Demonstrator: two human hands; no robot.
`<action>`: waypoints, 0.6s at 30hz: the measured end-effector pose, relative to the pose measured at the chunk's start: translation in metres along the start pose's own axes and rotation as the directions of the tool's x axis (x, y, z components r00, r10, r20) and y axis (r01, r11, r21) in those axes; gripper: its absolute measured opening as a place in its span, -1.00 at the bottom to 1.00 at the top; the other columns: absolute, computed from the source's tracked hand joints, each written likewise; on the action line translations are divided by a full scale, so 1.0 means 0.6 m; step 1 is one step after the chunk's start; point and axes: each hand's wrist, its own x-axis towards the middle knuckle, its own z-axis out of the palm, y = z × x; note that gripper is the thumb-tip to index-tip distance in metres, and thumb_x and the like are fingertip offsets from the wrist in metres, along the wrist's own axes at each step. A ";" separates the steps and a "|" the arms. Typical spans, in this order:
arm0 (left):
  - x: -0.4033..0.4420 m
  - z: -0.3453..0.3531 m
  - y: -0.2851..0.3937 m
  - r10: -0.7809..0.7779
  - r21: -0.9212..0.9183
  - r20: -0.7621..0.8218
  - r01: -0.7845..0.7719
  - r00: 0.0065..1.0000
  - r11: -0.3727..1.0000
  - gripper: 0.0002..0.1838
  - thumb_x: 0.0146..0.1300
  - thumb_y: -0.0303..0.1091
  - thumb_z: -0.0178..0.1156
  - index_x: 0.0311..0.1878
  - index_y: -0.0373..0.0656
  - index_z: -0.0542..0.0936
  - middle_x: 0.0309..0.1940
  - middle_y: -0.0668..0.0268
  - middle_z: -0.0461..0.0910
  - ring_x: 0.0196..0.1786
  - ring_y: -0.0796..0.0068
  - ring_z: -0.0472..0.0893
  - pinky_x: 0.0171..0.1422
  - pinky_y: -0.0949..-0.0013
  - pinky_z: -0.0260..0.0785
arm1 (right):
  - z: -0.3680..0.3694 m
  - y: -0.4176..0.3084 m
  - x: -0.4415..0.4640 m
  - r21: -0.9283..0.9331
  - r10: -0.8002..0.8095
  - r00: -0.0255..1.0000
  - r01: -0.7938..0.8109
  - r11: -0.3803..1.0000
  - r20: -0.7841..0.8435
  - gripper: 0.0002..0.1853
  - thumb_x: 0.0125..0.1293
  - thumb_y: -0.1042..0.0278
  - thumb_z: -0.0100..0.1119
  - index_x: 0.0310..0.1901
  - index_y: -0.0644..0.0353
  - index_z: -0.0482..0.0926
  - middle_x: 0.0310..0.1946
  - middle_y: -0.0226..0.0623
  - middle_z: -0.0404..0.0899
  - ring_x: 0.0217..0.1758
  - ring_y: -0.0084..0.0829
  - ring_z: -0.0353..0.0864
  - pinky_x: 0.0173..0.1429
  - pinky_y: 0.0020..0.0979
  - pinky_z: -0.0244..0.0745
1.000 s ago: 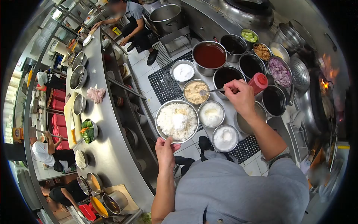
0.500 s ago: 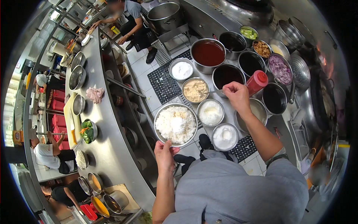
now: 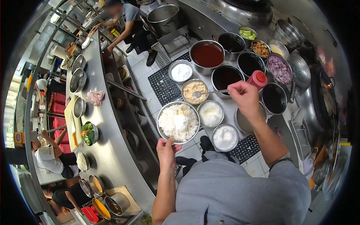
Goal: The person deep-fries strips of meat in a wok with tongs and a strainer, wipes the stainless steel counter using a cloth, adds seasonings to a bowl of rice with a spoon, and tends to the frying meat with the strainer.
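My left hand grips the near rim of a metal bowl of white rice. A heap of white powder and a small beige patch lie on the rice. In my right hand, thumb and fingers are closed on the handle of a metal spoon. Its bowl end is over the beige powder in a metal container; I cannot tell whether it touches. Right beside that container are two containers of white seasoning, and another of white powder stands beyond it.
Pots of red sauce and dark sauce crowd the right, with a red-capped squeeze bottle and chopped purple onion. A long steel counter runs along the left. Another person is at the far end.
The spoon's bowl end has come up into view over the beige powder, and my right hand has shifted slightly right. My left hand still holds the rice bowl.
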 end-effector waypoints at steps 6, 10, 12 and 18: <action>-0.014 0.005 0.004 0.004 -0.013 0.034 -0.003 0.999 1.000 -0.90 0.40 -0.42 0.12 -0.24 -0.16 0.41 -0.35 0.22 0.63 -0.45 0.51 0.67 -0.39 0.52 0.60 | 0.037 0.027 -0.012 -0.394 -0.438 0.898 0.419 0.818 0.046 -0.94 0.03 0.54 0.31 -0.44 0.16 0.64 -0.48 -0.31 0.64 -0.35 -0.23 0.54 -0.18 -0.26 0.42; -0.015 -0.001 -0.001 -0.002 -0.025 0.021 0.002 1.000 1.000 -0.90 0.40 -0.42 0.12 -0.23 -0.16 0.41 -0.35 0.22 0.63 -0.47 0.51 0.67 -0.41 0.53 0.60 | 0.054 0.047 -0.016 -0.416 -0.396 0.918 0.371 0.830 0.029 -0.96 0.05 0.50 0.32 -0.41 0.17 0.67 -0.49 -0.31 0.63 -0.38 -0.28 0.56 -0.21 -0.28 0.45; -0.018 -0.005 -0.004 0.000 -0.024 0.012 0.000 1.000 1.000 -0.90 0.39 -0.43 0.12 -0.23 -0.17 0.41 -0.35 0.22 0.63 -0.47 0.51 0.67 -0.42 0.54 0.60 | 0.059 0.060 -0.017 -0.342 -0.208 0.978 0.185 0.921 -0.029 -0.95 0.09 0.47 0.33 -0.38 0.19 0.69 -0.51 -0.30 0.64 -0.43 -0.36 0.58 -0.26 -0.34 0.48; -0.021 -0.017 -0.009 -0.008 -0.036 -0.017 0.008 1.000 0.999 -0.91 0.39 -0.43 0.12 -0.22 -0.18 0.42 -0.34 0.23 0.63 -0.47 0.51 0.67 -0.43 0.54 0.60 | 0.055 0.115 -0.001 -0.113 0.032 0.995 -0.043 0.993 -0.098 -0.90 0.16 0.43 0.34 -0.34 0.27 0.71 -0.57 -0.33 0.64 -0.54 -0.60 0.56 -0.37 -0.49 0.46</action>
